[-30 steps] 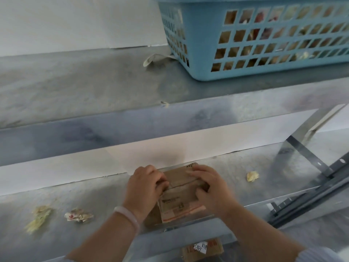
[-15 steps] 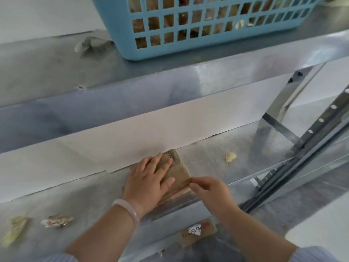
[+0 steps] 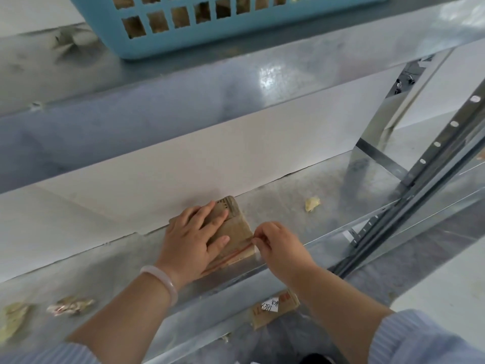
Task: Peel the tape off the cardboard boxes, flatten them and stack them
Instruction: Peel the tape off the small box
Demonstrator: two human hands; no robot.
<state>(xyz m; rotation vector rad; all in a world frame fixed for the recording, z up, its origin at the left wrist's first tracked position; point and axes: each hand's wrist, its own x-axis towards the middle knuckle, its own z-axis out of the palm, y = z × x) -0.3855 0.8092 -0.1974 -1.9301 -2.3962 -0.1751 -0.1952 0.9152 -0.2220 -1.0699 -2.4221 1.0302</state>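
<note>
The box (image 3: 237,227), flat brown cardboard with a reddish stripe along its near edge and dark print at its far corner, lies on the shelf (image 3: 301,232) against the white board (image 3: 210,153). The left grip (image 3: 194,240) presses on it, fingers spread, hiding its left half. The right grip (image 3: 279,245) pinches at its right edge, whether tape or cardboard is unclear.

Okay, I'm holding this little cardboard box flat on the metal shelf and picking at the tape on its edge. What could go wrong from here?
1. Your right hand pinches only a small bit of tape, so it may snap short or tear the box.
2. The box lies near the front edge of the shelf. A hard pull could slide it out from under your flat left hand and over the edge.
</note>
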